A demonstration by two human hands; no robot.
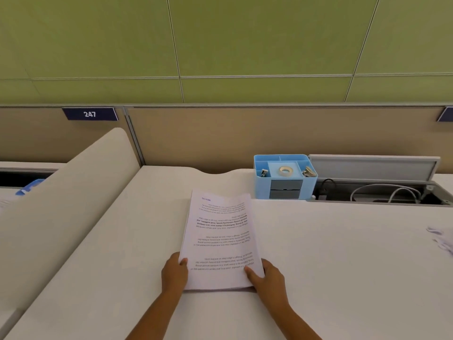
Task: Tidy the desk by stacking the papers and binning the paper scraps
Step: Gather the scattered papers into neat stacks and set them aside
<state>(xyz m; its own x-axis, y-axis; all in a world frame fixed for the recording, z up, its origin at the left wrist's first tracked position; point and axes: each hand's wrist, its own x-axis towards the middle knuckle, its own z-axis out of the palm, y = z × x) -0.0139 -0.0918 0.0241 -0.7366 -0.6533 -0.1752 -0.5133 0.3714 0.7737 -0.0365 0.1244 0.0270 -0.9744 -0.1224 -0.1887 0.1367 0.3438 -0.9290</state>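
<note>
While going across from the left edge of the frame: a bit of something blue [29,187], too cut off to tell what. Next to it, a pale slanted divider [73,192], and above that, in the upper left, a dark number sign [89,114] on the low wall.

In the lower middle, the left hand [174,273], thumb pressed on top of the left edge of the papers [221,241], other fingers hidden below. Pinching, then, not loose. Papers bunched together as one pile, print upside down, far end pointing away, over the white desk [343,266]. Hard to tell whether touching the desk or just lifted.

Just right of that, the right hand [268,276], thumb on top near the bottom right corner, pinching the same pile. Held on both sides most likely to keep the sheets lined up and stop them sliding apart.

Right of the middle, against the low wall, a blue organizer [285,176] with a tape roll [285,171] on top, out of the way. Beside it, an open cable slot [382,192] with wires.

At the far right edge, paper scraps [441,239] lying on the desk, well apart from both hands, not yet binned. No bin to be seen.
</note>
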